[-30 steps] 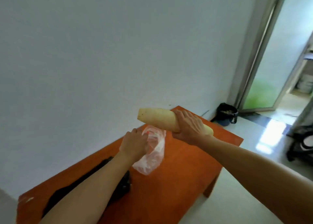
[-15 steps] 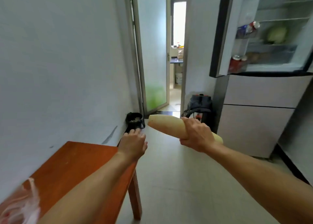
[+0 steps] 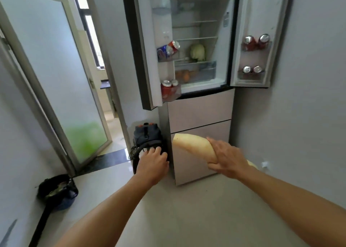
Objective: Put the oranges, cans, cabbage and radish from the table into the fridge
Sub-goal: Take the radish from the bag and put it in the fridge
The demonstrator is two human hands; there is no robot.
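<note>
- Pale, glossy floor tiles fill the foreground, with flat grey walls on both sides.
- The left hand hangs palm down, its fingers loosely curled, and holds nothing.
- The right hand is wrapped firmly round the middle of the long, smooth, cream-white radish.
- The radish's thick blunt end points up and left, and its thin end juts out behind the wrist. It is just right of the left hand, not touching it.
- A black plastic bin stands low left, and a grey canister machine is beside the fridge base.
- The tall fridge has beige drawer fronts, and both upper doors are open.
- Inside, a pale green cabbage sits on a shelf, with oranges in the clear drawer below.
- Red and blue metal cans fill the racks of both doors.
</note>
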